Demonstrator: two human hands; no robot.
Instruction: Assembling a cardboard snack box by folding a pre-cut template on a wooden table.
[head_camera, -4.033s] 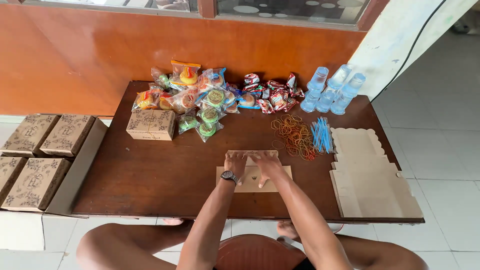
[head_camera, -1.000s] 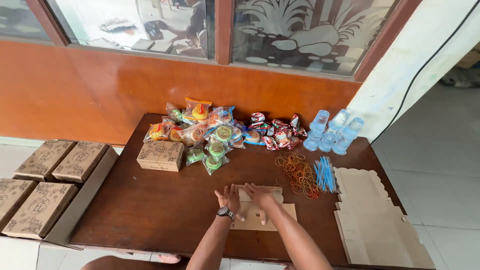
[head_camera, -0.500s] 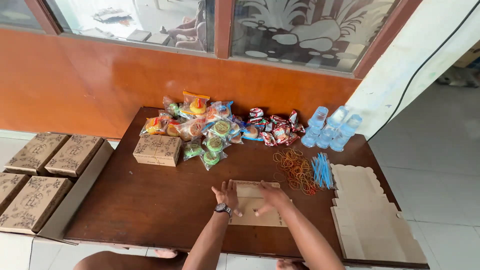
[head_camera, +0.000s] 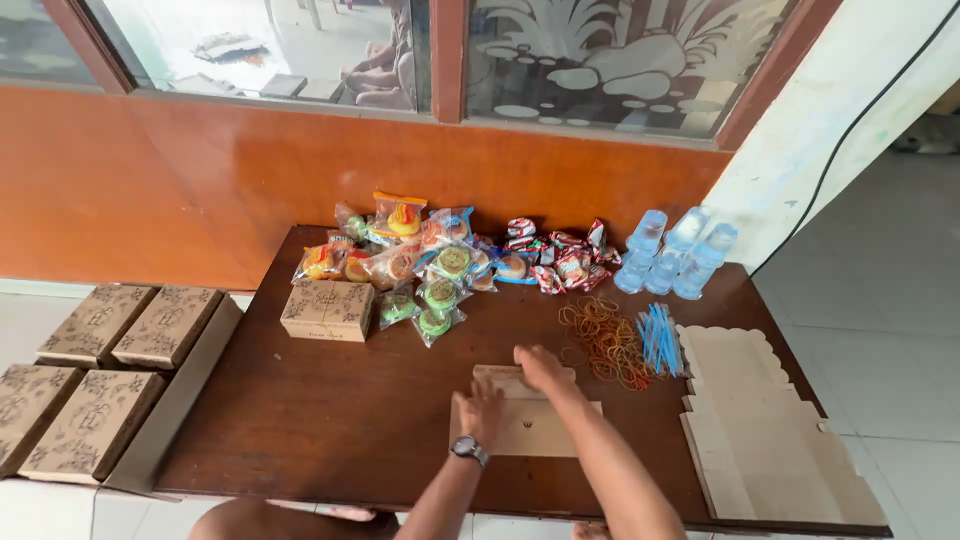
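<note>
A flat tan cardboard box blank (head_camera: 535, 428) lies on the dark wooden table (head_camera: 330, 420) in front of me. My left hand (head_camera: 481, 408), with a watch on the wrist, presses on its left part. My right hand (head_camera: 540, 367) rests on its far edge, where a flap is folded up. Both hands lie flat on the cardboard with the fingers apart.
A closed patterned brown box (head_camera: 327, 310) stands at the left. Behind it lie wrapped snacks (head_camera: 420, 262), small candies (head_camera: 555, 260) and water cups (head_camera: 675, 252). Rubber bands (head_camera: 605, 340), blue straws (head_camera: 660, 340) and a stack of flat blanks (head_camera: 765, 430) lie right. More boxes (head_camera: 95, 375) sit lower left.
The camera has tilted and shifted a little. My hands have stayed on the flat cardboard, with the right hand now further up at its far edge.
</note>
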